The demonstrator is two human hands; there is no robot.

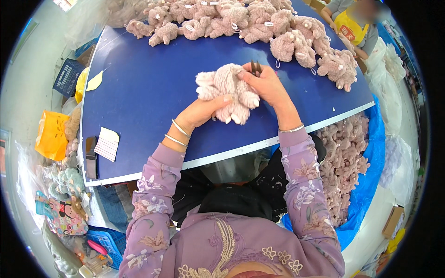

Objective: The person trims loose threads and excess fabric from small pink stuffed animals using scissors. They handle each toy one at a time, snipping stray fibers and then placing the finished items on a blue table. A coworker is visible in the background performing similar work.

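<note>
A fluffy pinkish-beige plush animal with small white paw tips is held just above the blue table. My left hand grips it from its lower left side, thumb pressed on the fur. My right hand is closed at its upper right, with thumb against the fur. Two dark pointed blades of small thread snips stick up from the right fingers; the rest of the tool is hidden in the hand. The toy's far side is hidden too.
Many similar plush toys, several with white loops, lie along the table's far edge. A blue-lined bag of plush stands at my right. A patterned card and a phone lie left. A person in a yellow apron is far right.
</note>
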